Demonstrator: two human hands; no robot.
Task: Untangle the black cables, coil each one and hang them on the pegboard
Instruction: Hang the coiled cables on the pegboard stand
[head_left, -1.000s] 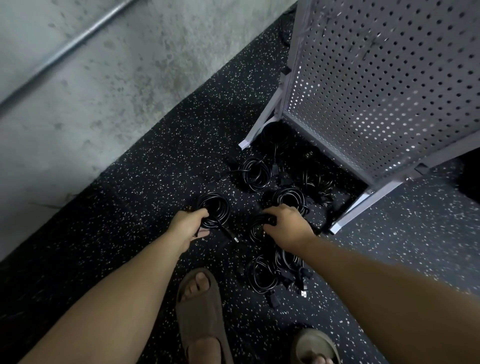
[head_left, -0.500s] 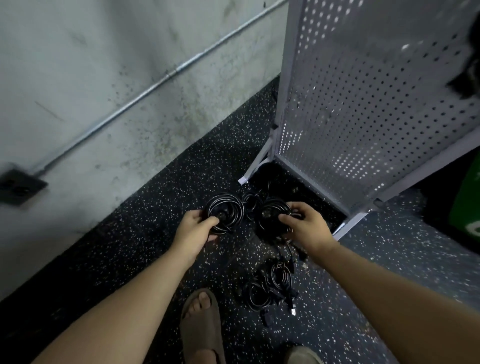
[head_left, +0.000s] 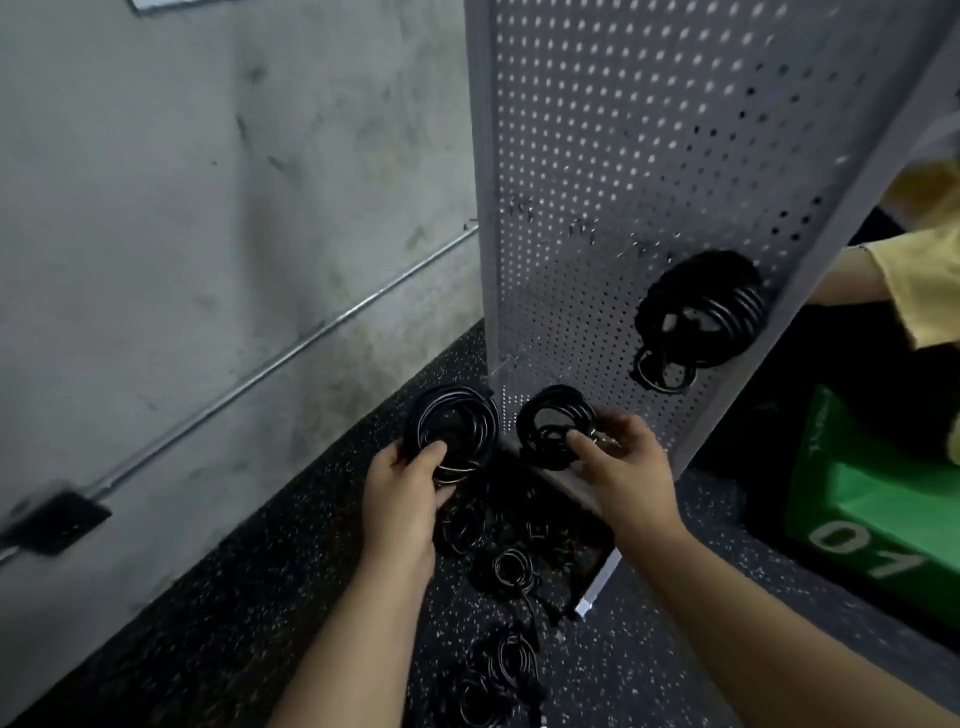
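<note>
Hanging step — left hand (head_left: 402, 483) curls round a big coil (head_left: 452, 431), right hand (head_left: 623, 462) pinches a smaller coil (head_left: 553, 426), both low before the pegboard (head_left: 597, 156) — next each likely needs lifting onto it

Cables are all black: left coil (head_left: 452, 431), right coil (head_left: 553, 426), the hung coil (head_left: 701, 312) at 3 o'clock, and the floor coils (head_left: 511, 571) at 6. The pegboard (head_left: 623, 156) is light grey with a tidy grid of holes. The floor (head_left: 291, 571) is black with white speckles, the wall (head_left: 208, 182) blotchy grey. The box (head_left: 857, 519) at 4 o'clock is green with a white "01".
</note>
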